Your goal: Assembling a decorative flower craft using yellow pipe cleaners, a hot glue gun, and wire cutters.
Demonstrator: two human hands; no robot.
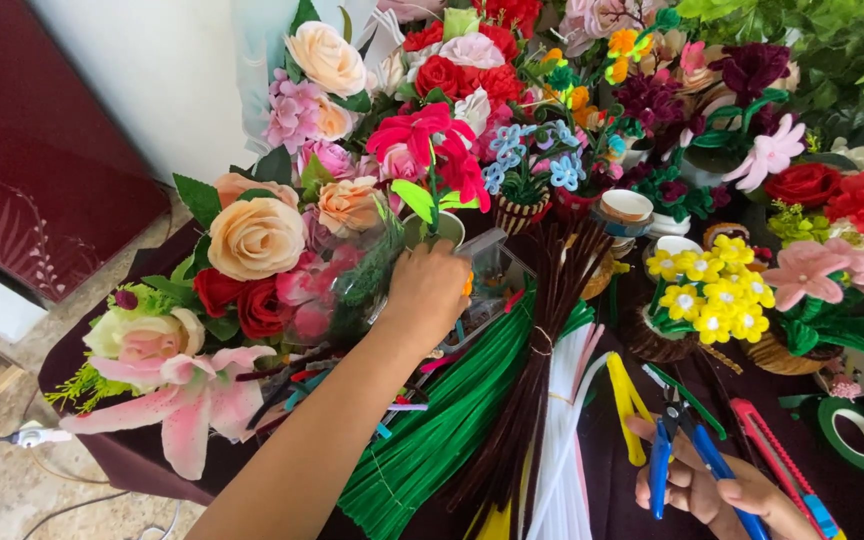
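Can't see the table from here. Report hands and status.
Left hand reaching into clear plastic container beside flower bouquets. Right hand gripping blue-handled pliers. Green pipe cleaner bundle lies between.

The left hand [430, 290] reaches past the green pipe-cleaner bundle [442, 430] toward the clear plastic box [492, 270]; its fingers are curled out of sight, so what they hold cannot be told. The right hand [722, 495] is cut off by the lower edge, as are the blue pliers [697, 455] and the red utility knife [777, 455]. Bouquets cover the worktop's far edge. The green tape roll [857, 435] is partly cropped at the right edge.
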